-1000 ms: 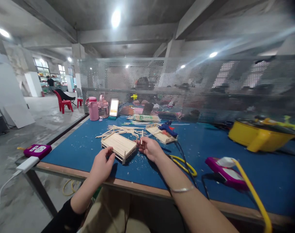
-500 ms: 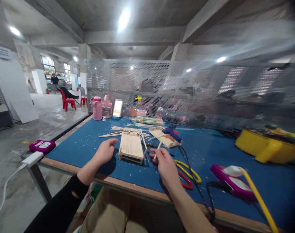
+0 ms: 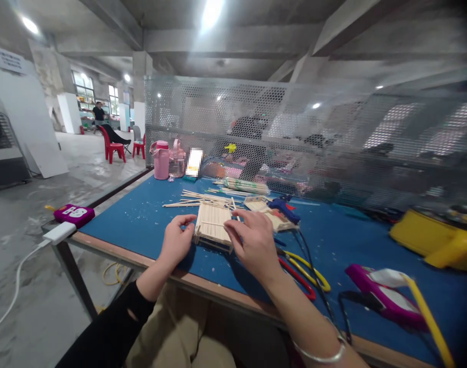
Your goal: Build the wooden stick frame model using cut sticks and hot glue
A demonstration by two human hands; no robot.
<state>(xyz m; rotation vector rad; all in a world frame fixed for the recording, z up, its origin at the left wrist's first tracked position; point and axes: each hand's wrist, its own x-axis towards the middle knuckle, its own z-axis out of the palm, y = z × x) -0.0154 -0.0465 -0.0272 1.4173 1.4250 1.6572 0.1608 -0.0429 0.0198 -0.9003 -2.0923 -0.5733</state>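
Observation:
A small bed-like piece made of pale wooden sticks (image 3: 210, 213) lies on the blue table, with slats side by side and a low frame below. One thin wooden stick (image 3: 213, 223) runs crosswise over its slats. My right hand (image 3: 256, 240) pinches the right end of that stick between thumb and fingers. At the left edge of the piece is my left hand (image 3: 178, 236), fingers curved and thumb apart; whether its fingertips touch the piece I cannot tell. Behind the piece lie loose sticks (image 3: 183, 199).
A blue glue gun (image 3: 283, 208) rests over another stick-built piece (image 3: 258, 203). Red-and-yellow-handled pliers (image 3: 306, 271) and a black cord lie right of my hand. Farther right are a purple power strip (image 3: 386, 296) and a yellow pot (image 3: 428, 237). A pink jug (image 3: 161, 161) stands at the back.
My right hand has moved left and up from beside the piece, bringing the stick across the slats. My left hand has come closer to the left edge. The view has shifted slightly.

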